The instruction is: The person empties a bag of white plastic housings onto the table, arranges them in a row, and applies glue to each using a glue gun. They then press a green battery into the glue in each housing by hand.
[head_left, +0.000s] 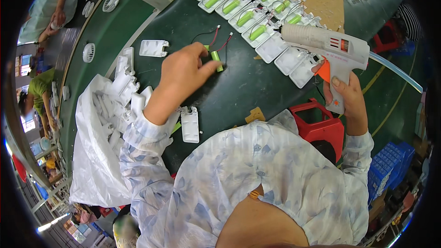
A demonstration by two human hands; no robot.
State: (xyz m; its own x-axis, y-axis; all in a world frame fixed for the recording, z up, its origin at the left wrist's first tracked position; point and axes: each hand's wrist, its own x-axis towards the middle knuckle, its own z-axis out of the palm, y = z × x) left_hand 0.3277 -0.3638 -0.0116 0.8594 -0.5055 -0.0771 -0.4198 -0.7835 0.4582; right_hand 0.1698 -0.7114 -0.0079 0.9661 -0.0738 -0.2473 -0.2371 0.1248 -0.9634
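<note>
My right hand [347, 94] is closed around the handle of a white glue gun [337, 48], its fingers at the orange trigger [323, 70]. The nozzle points left, over rows of white plastic casings. My left hand [183, 71] is over the dark green table, thumb and forefinger apart. Its thumb tip touches a green battery cell [217, 58] with thin leads. Another green cell [206, 47] shows partly behind the forefinger; the other fingers are hidden. Several casings in the rows hold green cells [245, 17]; the nearest ones, such as the white casing [290, 59], show none.
A white plastic bag [94, 156] of casings lies at left. Single casings lie near my left hand [154, 48] and left forearm [190, 126]. A red stool [317, 119] stands below my right hand; blue crates [388, 167] are at right. Other people work at far left.
</note>
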